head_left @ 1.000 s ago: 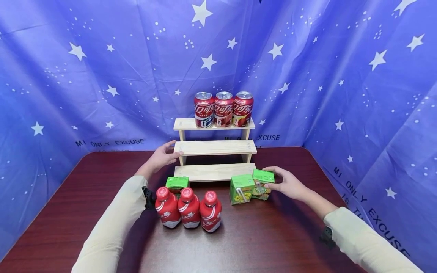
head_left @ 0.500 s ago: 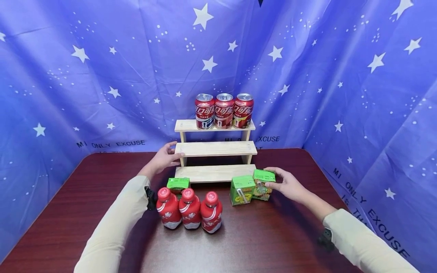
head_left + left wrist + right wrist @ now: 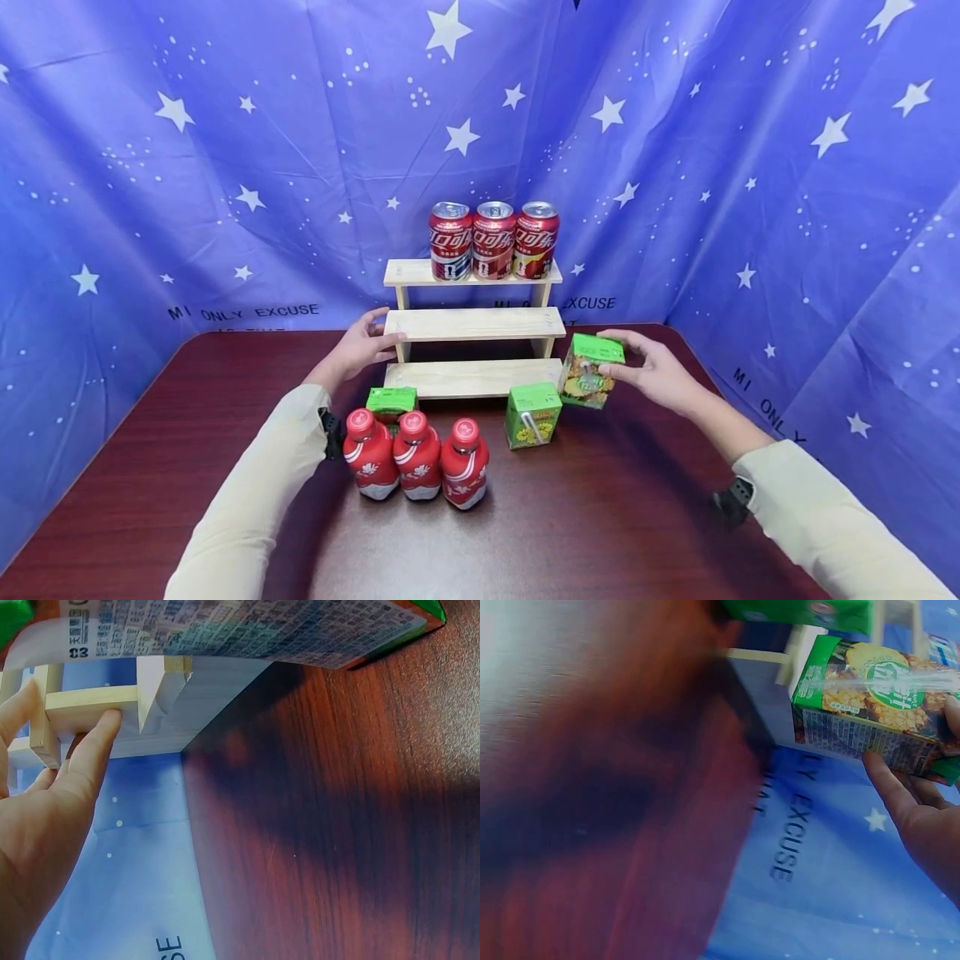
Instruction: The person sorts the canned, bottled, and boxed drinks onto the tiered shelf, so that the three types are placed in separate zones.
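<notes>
Pineapple carton (image 3: 583,382) hangs beside the shelf (image 3: 472,323), red bottles (image 3: 417,468) screening another carton (image 3: 392,398).

From afar I see a green carton (image 3: 877,703) with yellow pineapple print, red bottles (image 3: 417,468) with white stripes, and a blue curtain (image 3: 300,208) with white stars.

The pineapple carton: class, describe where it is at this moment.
In the head view, the pineapple carton is in the right grip, beside the right end of the wooden stand, up and right of another green carton.
</notes>
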Tool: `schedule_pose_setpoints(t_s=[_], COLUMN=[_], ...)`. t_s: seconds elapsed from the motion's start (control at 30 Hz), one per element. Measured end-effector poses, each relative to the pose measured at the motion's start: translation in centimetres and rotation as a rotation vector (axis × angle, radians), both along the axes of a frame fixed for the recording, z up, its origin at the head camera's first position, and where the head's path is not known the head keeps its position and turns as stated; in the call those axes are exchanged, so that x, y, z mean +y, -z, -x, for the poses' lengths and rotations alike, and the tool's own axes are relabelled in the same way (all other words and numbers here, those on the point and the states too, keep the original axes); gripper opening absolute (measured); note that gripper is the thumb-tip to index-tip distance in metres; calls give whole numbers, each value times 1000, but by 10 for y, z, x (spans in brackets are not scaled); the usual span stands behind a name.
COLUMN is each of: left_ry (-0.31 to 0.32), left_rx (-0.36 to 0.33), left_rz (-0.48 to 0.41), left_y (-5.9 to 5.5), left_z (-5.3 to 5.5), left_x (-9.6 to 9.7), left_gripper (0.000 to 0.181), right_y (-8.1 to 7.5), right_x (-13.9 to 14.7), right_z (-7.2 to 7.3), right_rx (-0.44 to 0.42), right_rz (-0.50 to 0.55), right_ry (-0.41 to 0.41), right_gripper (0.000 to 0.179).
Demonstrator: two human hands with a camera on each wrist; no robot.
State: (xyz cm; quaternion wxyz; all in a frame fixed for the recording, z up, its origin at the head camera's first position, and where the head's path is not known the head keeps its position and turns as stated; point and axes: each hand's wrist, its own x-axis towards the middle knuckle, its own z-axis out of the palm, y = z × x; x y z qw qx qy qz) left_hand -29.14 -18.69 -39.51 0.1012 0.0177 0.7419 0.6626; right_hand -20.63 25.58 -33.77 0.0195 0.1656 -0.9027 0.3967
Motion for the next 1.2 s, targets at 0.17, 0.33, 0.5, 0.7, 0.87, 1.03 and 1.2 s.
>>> schedule_pose_setpoints(t_s=[0.17,0.33,0.5,0.7,0.87,1.03,1.2], left_ry=[-7,-7,-6,-10,-10,-14,-15], left_rx=[0,-4,-5,-6,-4,-12,-23], left_rz=[-8,-20,-30,-33,-31,-36,-43], left_y=[0,-1,0,0,2,2,2], left_z=[-1,-2,-2,-2,-2,-1,0], left_x=[1,2,3,2,2,2,2], left_gripper=[76,75,75,75,75,75,76], right_y=[-20,-36,-43,-47,-48,-50,-55], right_x=[-3,-11,-23,-39,-54,-69,-86], right_z=[6,14,25,37,46,53,59], right_rx=[19,13,-11,-53,-47,-55,-55], right_rz=[50,95,76,78,106,130,117], right_ry=[25,23,27,-3,-47,-81,-104], right_gripper=[54,53,55,57,54,53,55])
